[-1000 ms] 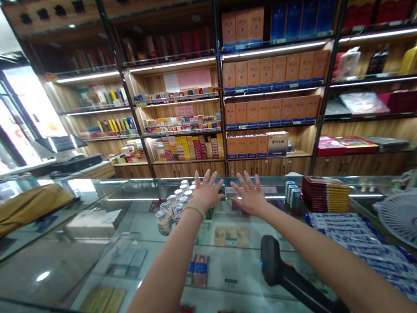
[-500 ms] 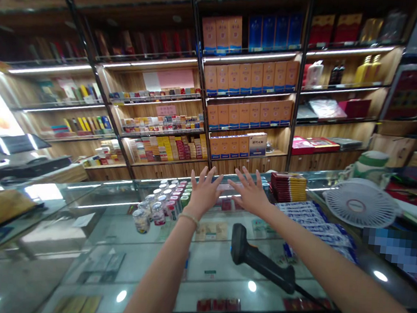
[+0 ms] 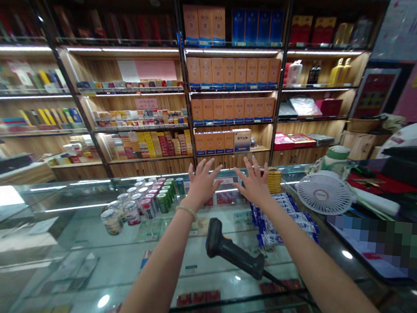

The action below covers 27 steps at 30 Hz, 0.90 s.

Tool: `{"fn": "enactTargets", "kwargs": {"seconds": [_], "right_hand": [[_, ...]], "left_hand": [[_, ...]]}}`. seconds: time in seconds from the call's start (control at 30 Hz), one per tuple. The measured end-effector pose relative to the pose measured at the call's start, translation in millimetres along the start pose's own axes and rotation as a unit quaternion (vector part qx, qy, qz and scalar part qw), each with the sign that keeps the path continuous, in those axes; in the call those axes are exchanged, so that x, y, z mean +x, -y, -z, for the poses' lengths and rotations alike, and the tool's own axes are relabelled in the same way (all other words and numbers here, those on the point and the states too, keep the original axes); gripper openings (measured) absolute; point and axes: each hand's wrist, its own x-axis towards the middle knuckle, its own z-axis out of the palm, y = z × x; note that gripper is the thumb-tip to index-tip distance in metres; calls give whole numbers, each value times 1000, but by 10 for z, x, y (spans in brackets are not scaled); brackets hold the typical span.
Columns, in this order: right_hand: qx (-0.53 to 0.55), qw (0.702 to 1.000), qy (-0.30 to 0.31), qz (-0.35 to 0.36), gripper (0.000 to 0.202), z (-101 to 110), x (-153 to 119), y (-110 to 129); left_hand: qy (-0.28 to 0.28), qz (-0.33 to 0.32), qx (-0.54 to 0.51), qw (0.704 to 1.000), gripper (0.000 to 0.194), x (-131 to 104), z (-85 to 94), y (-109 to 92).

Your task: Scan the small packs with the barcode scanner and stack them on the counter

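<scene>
Both of my arms reach forward over a glass display counter (image 3: pixel 102 259). My left hand (image 3: pixel 202 183) has its fingers spread and holds nothing; a pale bracelet circles its wrist. To its left stand rows of small jars and tins (image 3: pixel 141 197). My right hand (image 3: pixel 253 183), also spread and holding nothing, is near a stack of yellow packs (image 3: pixel 275 180), which it partly hides. Blue-and-white packets (image 3: pixel 275 232) lie under and beside the right forearm. A black barcode scanner (image 3: pixel 234 252) rests on the glass between my forearms, its cable running to the lower right.
A white fan (image 3: pixel 325 193) and a green-and-white jug (image 3: pixel 335 160) stand on the right. Boxed goods fill the wooden shelves (image 3: pixel 232 97) behind the counter. Red packs (image 3: pixel 198 298) show beneath the glass. At the far right is part of a person in white (image 3: pixel 409 136).
The view has swung right, so the counter goods and scanner appear farther left. Both hands stay spread over the counter. More of the right side and a person's white clothing now show.
</scene>
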Motion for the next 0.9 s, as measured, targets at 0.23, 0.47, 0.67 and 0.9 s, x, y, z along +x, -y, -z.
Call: {"fn": "enactTargets", "kwargs": {"seconds": [0.23,0.47,0.67,0.9], "right_hand": [[-10,1000,18,-19,50,-72,20,-125],[-26,999,16,-24,59,-160,-106,-261],[-39,998,14,-43,64,-206,-172,-319],[-35,999,13,-27,55,-269,-215,-317]], "left_hand": [[30,-4,-13,999,52,243,-119,-128],[53,-5,-19,998,52,291,-240,-219],[55,-30,-21,998,52,283,-428,-233],[76,-33,-63,995,52,183,-722,-248]]}}
